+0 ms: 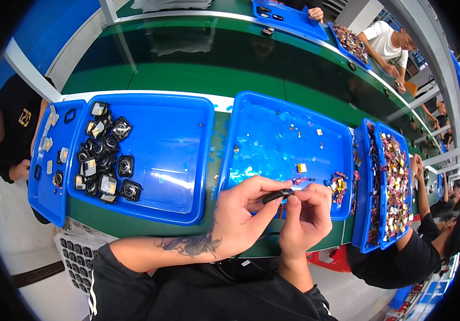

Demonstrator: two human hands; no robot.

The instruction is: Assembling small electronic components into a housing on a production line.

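Between both hands, over the near edge of the middle blue tray (289, 101), is a small black housing (276, 196) seen nearly edge-on. My left hand (243, 216) pinches its left end between thumb and fingers. At its other end my right hand (309, 214) is closed, thumb and fingertips against it; the fingers hide much of the part. Just beyond the hands, a small yellow-and-pink component (301, 168) lies in the tray. A little pile of similar components (338, 187) sits at the tray's right side.
To the left, a blue tray (187, 99) holds several black watch housings (103, 147). Farther left stands another blue tray (53, 206). Narrow trays of small components (395, 182) flank the right side. Beyond runs a green conveyor belt (187, 69). People sit on both sides.
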